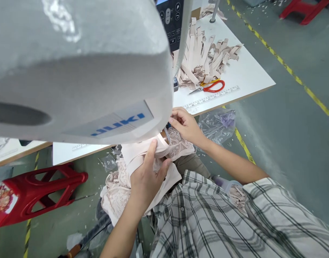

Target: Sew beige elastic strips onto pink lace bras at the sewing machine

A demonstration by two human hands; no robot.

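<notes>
A large white JUKI sewing machine head [81,68] fills the upper left and hides the needle area. Below its front end lies a pale pink lace garment [177,143], which hangs down over my lap. My left hand [148,172] is closed on a fold of the pink fabric, thumb on one side, fingers on the other. My right hand [186,125] pinches the lace edge close under the machine head, fingers bent together. Both forearms reach in from the lower right.
On the white table [250,79] lie a pile of beige elastic strips [204,61], red-handled scissors [211,87] and a ruler strip [213,97]. A red plastic stool [38,193] stands at the left. A clear plastic bag [218,123] lies on the grey floor, beside yellow floor tape [288,68].
</notes>
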